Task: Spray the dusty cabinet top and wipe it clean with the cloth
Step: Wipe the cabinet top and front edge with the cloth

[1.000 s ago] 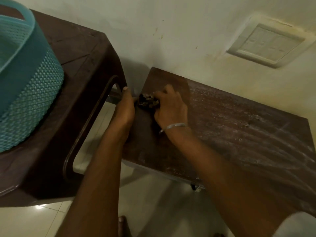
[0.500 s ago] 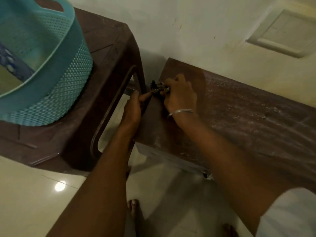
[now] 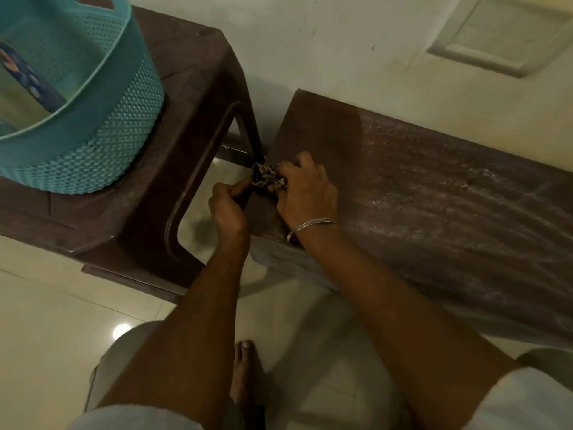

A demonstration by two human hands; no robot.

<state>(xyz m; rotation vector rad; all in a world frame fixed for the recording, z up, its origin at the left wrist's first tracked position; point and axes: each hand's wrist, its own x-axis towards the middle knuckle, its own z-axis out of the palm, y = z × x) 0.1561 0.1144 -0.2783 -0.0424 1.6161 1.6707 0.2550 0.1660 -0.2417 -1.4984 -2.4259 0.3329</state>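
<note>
The brown cabinet top (image 3: 434, 193) runs to the right along the wall; its left end looks dark and wiped, the rest carries pale dust streaks. A small patterned cloth (image 3: 266, 177) is bunched at the top's left edge. My right hand (image 3: 305, 189), with a thin bangle at the wrist, is closed on the cloth there. My left hand (image 3: 228, 209) is just off that edge, fingers curled, thumb and forefinger touching the cloth's lower side. No spray bottle is clearly visible.
A brown plastic stool (image 3: 186, 125) stands left of the cabinet with a narrow gap between them. A teal perforated basket (image 3: 102, 125) sits on it with something blue inside. A switch plate (image 3: 502, 35) is on the wall. My bare foot (image 3: 245, 377) rests on the tiled floor.
The view has tilted down and shifted, showing more floor and basket. My right hand has pushed the cloth to the cabinet's left edge, and my left hand has curled in under it.
</note>
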